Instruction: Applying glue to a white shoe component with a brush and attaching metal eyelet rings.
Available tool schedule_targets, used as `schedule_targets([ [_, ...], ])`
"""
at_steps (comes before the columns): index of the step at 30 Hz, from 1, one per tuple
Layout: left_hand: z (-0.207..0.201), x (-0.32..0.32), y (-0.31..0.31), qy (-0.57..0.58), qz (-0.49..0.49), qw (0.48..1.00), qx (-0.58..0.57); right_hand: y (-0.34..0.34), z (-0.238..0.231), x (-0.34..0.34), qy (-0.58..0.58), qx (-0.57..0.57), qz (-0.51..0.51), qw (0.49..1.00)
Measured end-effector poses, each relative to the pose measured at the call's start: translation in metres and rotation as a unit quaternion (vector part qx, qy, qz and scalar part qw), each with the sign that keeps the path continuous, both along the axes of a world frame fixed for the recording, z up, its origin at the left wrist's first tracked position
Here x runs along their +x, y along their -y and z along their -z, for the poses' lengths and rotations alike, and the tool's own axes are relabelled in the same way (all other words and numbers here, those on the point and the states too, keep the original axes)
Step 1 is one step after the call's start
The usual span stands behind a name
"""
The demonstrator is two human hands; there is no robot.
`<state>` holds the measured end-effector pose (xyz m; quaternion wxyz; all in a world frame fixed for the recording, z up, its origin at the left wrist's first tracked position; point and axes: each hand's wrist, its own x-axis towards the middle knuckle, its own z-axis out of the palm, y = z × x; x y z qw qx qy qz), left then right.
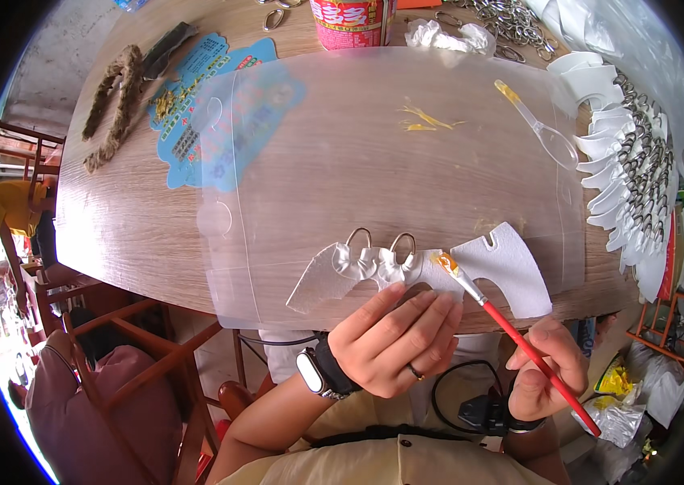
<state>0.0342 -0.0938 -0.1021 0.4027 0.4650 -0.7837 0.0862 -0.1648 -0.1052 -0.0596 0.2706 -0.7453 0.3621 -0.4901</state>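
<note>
Under the left hand's (390,343) close-set fingers (397,311) lies a white cutout (433,276), right hand (551,368) gripping a brush (512,330).

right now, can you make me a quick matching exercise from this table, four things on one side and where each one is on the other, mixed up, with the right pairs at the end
Things
1. brush
2. blue card
3. spoon
4. white piece

Places
A. partly under the clear sheet
B. under the fingertips of the left hand
C. held in the right hand
D. lying at the far right of the clear sheet

Pairs: 1-C, 2-A, 3-D, 4-B
</note>
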Motion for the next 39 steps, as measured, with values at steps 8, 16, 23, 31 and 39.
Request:
schedule_targets([
  [8,0.0,0.0,0.001,0.0,0.002,1.0,0.003,-0.002,-0.002,0.002,-0.002,-0.004,0.006,1.0],
  [16,0.0,0.0,0.0,0.001,-0.003,1.0,-0.003,0.0,-0.014,0.005,-0.085,-0.023,-0.002,0.996],
  [23,0.0,-0.001,0.001,-0.003,-0.003,1.0,-0.002,-0.003,-0.013,0.003,-0.091,-0.034,0.0,0.995],
  [31,-0.001,-0.001,0.001,-0.005,-0.003,1.0,-0.001,-0.003,-0.016,0.002,-0.103,-0.03,-0.013,0.994],
  [39,-0.009,0.006,0.001,-0.111,0.069,0.991,0.033,-0.002,-0.018,0.001,-0.095,-0.052,-0.012,0.994],
])
